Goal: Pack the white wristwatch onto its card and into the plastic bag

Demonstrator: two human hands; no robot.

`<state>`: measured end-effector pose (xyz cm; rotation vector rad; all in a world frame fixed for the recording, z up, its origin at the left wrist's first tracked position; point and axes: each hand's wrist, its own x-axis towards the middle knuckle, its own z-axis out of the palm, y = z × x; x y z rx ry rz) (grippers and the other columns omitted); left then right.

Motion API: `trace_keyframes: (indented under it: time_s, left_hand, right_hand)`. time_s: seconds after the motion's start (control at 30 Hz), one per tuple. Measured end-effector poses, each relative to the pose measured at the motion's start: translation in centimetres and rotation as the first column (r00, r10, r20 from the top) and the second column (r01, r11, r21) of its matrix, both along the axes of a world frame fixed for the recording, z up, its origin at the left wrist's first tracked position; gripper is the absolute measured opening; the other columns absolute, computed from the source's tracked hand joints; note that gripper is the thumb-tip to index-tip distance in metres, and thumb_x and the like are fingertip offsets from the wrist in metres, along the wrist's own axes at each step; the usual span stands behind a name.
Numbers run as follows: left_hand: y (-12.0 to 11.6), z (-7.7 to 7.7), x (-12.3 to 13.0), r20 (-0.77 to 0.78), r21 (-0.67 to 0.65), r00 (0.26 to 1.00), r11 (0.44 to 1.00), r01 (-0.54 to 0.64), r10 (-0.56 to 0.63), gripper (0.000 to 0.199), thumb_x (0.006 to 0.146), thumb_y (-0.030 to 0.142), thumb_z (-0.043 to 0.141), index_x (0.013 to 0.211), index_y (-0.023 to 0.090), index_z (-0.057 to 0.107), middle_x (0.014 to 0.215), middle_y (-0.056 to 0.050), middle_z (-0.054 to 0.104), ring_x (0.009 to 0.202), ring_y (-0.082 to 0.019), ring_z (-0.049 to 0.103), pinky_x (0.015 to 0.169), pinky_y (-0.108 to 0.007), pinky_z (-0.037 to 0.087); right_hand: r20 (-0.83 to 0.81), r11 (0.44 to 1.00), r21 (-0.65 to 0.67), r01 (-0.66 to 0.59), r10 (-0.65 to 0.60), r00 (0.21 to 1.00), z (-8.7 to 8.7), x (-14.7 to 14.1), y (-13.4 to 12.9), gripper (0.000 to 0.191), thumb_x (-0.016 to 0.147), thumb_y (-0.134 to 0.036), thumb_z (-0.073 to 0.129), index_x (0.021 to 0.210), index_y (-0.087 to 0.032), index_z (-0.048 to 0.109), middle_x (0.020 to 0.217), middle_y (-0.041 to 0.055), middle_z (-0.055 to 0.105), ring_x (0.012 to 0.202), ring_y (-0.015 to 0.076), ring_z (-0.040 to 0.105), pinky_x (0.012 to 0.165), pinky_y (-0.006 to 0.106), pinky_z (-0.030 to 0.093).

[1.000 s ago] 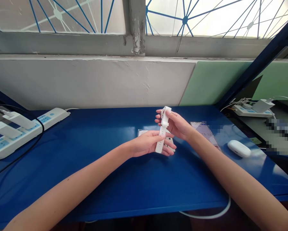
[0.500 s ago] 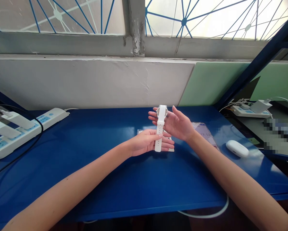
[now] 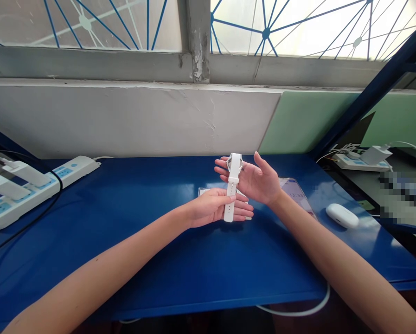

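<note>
While the left hand (image 3: 213, 205) pinches a white watch (image 3: 234, 172) by its strap (image 3: 229, 213) above the middle of the desk (image 3: 159, 264), the right hand (image 3: 261, 182), fingers extended and released, lies behind it; contact cannot be told. A steady pinch, right palm near, should guard best against dropping. Counted: one watch; one phone (image 3: 297, 195) and one white case (image 3: 342, 216) towards the right edge; two power strips (image 3: 63, 174), one beyond that edge.

Open blue desk (image 3: 141, 181) between power strip (image 3: 79, 167) and left hand (image 3: 211, 205), phone (image 3: 296, 192) blocking beside right hand (image 3: 259, 182), white case (image 3: 342, 216) farther right
</note>
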<state>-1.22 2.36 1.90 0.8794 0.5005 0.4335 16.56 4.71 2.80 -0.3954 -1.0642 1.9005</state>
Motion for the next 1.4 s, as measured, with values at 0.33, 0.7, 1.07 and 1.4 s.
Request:
trace_keyframes:
  time_s: [0.33,0.7,1.07,1.4]
  left_hand:
    - [0.2,-0.5,0.0,0.019,0.008,1.0,1.0,0.0,0.0,0.024,0.095,0.018,0.054,0.111,0.003,0.063,0.114,-0.025,0.067,0.104,-0.031,0.068,0.1,-0.048,0.045]
    - [0.3,-0.4,-0.1,-0.011,0.019,1.0,1.0,-0.009,0.01,0.025,0.094,0.018,0.053,0.11,0.003,0.064,0.111,-0.024,0.068,0.102,-0.03,0.069,0.096,-0.047,0.047]
    - [1.1,-0.7,-0.4,0.089,0.008,0.995,0.999,-0.033,0.032,0.041,0.087,0.027,0.054,0.119,0.004,0.062,0.107,-0.021,0.07,0.1,-0.031,0.069,0.097,-0.048,0.045]
    - [0.1,-0.6,0.2,-0.032,0.191,0.986,0.97,-0.153,0.162,0.038,0.083,0.037,0.074,0.11,0.012,0.064,0.108,-0.017,0.07,0.104,-0.028,0.068,0.096,-0.045,0.049]
  right_hand:
    - [0.072,0.998,-0.009,0.057,-0.056,0.996,0.0,-0.2,-0.1,0.059,0.091,-0.061,0.035,0.121,-0.018,0.061,0.138,0.0105,0.057,0.13,0.0266,0.05,0.111,0.044,0.036]
    - [0.089,0.998,0.007,0.064,-0.064,0.994,-0.4,0.0,0.4,0.04,0.095,-0.04,0.038,0.118,-0.02,0.064,0.129,0.0065,0.065,0.12,0.0235,0.059,0.111,0.044,0.037]
    - [0.094,0.974,0.008,0.228,-0.228,0.969,-1.0,0.2,1.0,0.031,0.097,-0.033,0.04,0.115,-0.022,0.063,0.125,0.0046,0.067,0.116,0.0182,0.061,0.106,0.035,0.044]
    - [0.103,0.984,0.064,0.168,-0.174,0.979,-0.6,-0.2,0.4,0.031,0.095,-0.034,0.045,0.118,-0.024,0.064,0.133,0.0029,0.062,0.122,0.0216,0.057,0.109,0.039,0.041]
